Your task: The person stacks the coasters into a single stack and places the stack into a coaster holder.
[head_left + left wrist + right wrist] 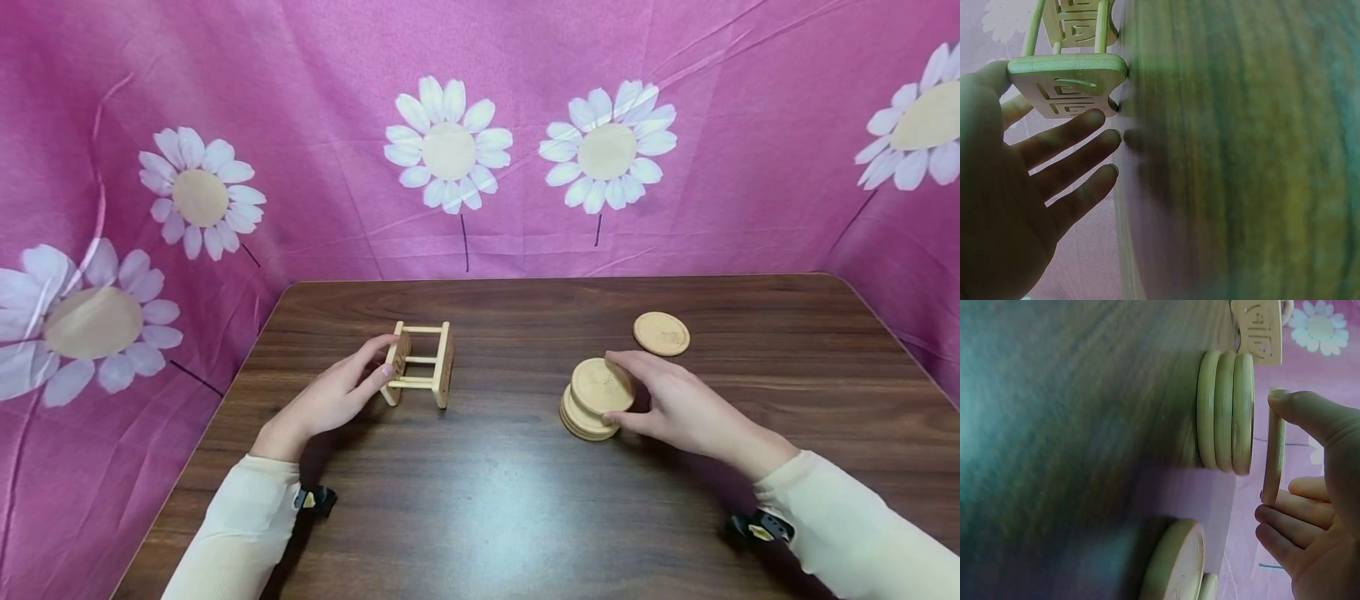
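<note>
A small wooden coaster rack [422, 361], two cut-out side panels joined by dowels, stands on the table at left. My left hand [347, 385] pinches its left panel between thumb and index finger. In the left wrist view the other fingers [1079, 150] stretch out loosely below the panel. Held by its edges, a round wooden coaster [602, 386] is between the thumb and fingers of my right hand [678, 400]. Right beneath it lies a stack of three coasters [1225, 412], and the right wrist view shows a narrow gap between the held coaster and the stack.
Another round coaster [662, 333] lies flat behind my right hand. Dark wood-grain covers the table [480, 500], whose far edge meets a pink cloth [337, 167] printed with white daisies. A dark device [761, 527] sits at my right wrist.
</note>
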Tool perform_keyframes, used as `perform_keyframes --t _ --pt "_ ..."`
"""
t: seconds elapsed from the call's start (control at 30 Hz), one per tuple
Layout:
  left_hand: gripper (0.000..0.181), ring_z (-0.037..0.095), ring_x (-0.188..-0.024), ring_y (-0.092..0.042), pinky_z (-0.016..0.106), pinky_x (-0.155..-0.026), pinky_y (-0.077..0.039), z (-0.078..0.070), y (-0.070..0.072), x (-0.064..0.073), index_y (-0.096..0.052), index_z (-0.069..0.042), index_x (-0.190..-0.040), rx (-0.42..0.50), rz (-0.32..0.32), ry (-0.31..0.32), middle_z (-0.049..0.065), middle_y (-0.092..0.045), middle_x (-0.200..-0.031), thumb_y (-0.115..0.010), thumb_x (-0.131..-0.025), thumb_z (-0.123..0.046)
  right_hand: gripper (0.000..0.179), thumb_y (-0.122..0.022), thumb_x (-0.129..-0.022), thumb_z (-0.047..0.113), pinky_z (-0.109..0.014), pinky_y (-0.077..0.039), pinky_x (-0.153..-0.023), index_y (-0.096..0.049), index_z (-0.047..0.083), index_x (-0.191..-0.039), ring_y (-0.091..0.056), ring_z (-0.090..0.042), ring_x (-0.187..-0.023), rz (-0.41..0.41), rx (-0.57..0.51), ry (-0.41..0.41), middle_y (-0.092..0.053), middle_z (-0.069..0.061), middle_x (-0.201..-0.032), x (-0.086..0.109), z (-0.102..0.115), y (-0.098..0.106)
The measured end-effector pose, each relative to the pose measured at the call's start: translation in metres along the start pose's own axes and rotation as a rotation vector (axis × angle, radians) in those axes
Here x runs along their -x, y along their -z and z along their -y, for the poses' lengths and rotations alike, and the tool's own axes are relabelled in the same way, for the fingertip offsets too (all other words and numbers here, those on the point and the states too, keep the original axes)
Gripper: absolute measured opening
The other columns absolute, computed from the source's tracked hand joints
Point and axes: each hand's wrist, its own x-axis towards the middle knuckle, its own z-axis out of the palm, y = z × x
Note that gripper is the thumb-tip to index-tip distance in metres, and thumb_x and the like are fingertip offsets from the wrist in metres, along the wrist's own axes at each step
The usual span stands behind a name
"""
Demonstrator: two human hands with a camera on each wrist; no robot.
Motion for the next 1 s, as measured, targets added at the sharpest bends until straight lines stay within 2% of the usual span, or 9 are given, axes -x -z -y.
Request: perform_keyframes --t 0.2,0.5,0.77,1.0 --pt "0.048 0.034 -0.127 -0.069 0.063 -0.109 -0.052 -0.003 -0.002 -0.004 -0.041 -0.019 -0.162 0.001 0.003 -0.017 0.016 -0.072 -0.136 -0.049 -0.116 -0.030 0.073 -0.094 -0.083 0.021 -0.058 -0.054 -0.106 -0.061 -0.008 -0.141 -0.068 -0.039 -0.128 -0.021 0.002 0.026 -0.070 -0.024 -0.139 0.008 0.006 -0.002" --pt "0.049 0.034 -0.126 -0.069 0.062 -0.108 -0.053 -0.004 -0.005 -0.006 -0.040 -0.019 -0.163 0.004 0.006 -0.010 0.017 -0.071 -0.135 -0.049 -0.117 -0.032 0.076 -0.095 -0.083 0.029 -0.056 -0.059 -0.100 -0.062 -0.002 -0.144 -0.070 -0.035 -0.127 -0.001 0.061 -0.017 -0.071 -0.018 -0.139 0.014 0.011 -0.004" --pt "0.049 0.033 -0.124 -0.070 0.062 -0.107 -0.053 -0.004 -0.006 -0.008 -0.040 -0.019 -0.163 0.005 0.003 -0.025 0.016 -0.072 -0.133 -0.050 -0.116 -0.031 0.075 -0.095 -0.082 0.028 -0.054 -0.060 -0.099 -0.063 -0.001 -0.143 -0.071 -0.033 -0.124 -0.031 0.072 0.001 -0.071 -0.017 -0.137 0.017 0.012 -0.005" --pt "0.050 0.036 -0.127 -0.069 0.063 -0.109 -0.051 0.001 -0.004 0.001 -0.039 -0.019 -0.164 0.005 0.005 0.001 0.019 -0.071 -0.136 -0.050 -0.116 -0.032 0.076 -0.094 -0.085 0.027 -0.056 -0.058 -0.104 -0.060 -0.004 -0.145 -0.070 -0.037 -0.128 -0.019 0.033 0.015 -0.069 -0.021 -0.141 0.016 0.015 -0.011"
